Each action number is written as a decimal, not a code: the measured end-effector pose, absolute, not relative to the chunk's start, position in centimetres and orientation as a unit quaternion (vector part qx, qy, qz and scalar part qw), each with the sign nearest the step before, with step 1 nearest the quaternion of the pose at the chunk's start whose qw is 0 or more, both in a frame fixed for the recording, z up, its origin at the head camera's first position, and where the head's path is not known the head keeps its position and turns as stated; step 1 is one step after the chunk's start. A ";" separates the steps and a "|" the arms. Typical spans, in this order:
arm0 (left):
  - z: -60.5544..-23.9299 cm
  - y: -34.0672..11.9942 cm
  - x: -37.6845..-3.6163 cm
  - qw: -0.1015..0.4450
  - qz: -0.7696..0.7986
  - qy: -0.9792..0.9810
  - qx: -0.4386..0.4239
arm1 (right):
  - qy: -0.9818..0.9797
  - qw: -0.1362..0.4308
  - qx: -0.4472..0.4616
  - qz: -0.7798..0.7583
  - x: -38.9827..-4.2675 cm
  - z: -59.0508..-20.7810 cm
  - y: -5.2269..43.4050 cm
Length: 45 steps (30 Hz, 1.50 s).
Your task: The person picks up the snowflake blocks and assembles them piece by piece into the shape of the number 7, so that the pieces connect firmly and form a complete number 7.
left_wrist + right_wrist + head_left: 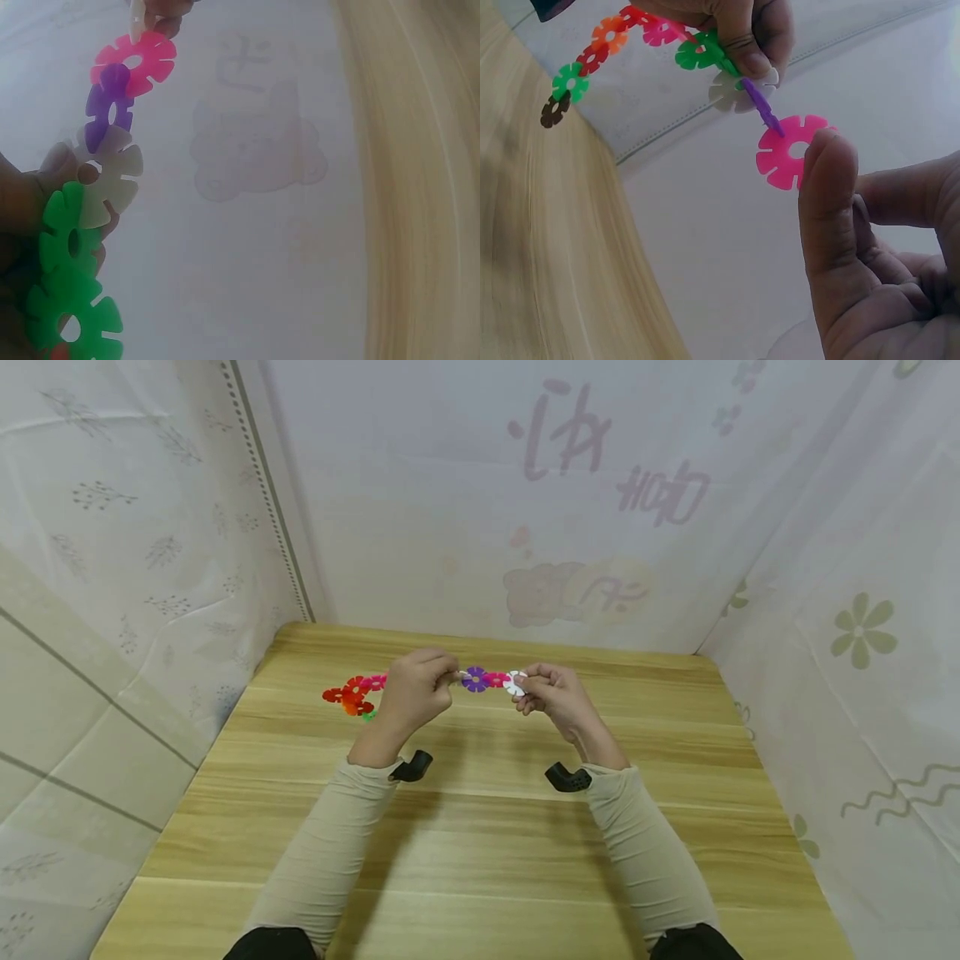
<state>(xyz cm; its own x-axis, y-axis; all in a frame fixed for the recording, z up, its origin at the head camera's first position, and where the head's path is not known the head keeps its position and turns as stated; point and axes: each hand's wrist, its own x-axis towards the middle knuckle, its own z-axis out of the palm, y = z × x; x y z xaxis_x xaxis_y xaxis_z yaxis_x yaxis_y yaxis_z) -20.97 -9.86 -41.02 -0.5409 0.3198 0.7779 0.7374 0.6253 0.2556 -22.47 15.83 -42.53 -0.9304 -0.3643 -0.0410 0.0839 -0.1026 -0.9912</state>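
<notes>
A chain of colourful interlocking plastic snowflake discs is held up above the table. My left hand [420,689] pinches it at a translucent white disc [124,176], beside green discs [75,322]. At the chain's right end, my right hand [553,697] pinches a white disc [513,683] between thumb and fingers. Between the hands run a purple disc [476,679] and a pink disc [780,161], joined at their slots. Past the left hand the chain continues with red discs [356,687], an orange disc [610,34] and a dark disc [555,110] at its hanging end.
Below the hands lies a wood-grain table [487,860]. Printed pale cloth [420,527] hangs behind it and along both sides. A black device [414,767] sits at the left wrist, and a similar black device [567,777] at the right.
</notes>
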 end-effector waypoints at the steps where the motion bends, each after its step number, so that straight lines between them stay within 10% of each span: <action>1: -41.1 -9.9 -21.0 0.353 -0.293 -0.829 -0.318 | 0.653 0.155 -0.110 -0.734 -22.5 -42.6 15.8; 17: -40.3 -10.9 -20.9 0.254 -0.286 -0.878 -0.287 | 0.687 0.180 -0.135 -0.691 -22.4 -42.8 16.0; 29: -39.2 -9.9 -21.1 0.148 -0.253 -0.909 -0.296 | 0.867 0.077 -0.337 -0.360 -22.4 -41.7 14.4; 45: -38.7 -9.4 -21.3 0.011 -0.249 -0.912 -0.327 | 0.825 0.200 -0.364 -0.383 -21.7 -42.3 13.0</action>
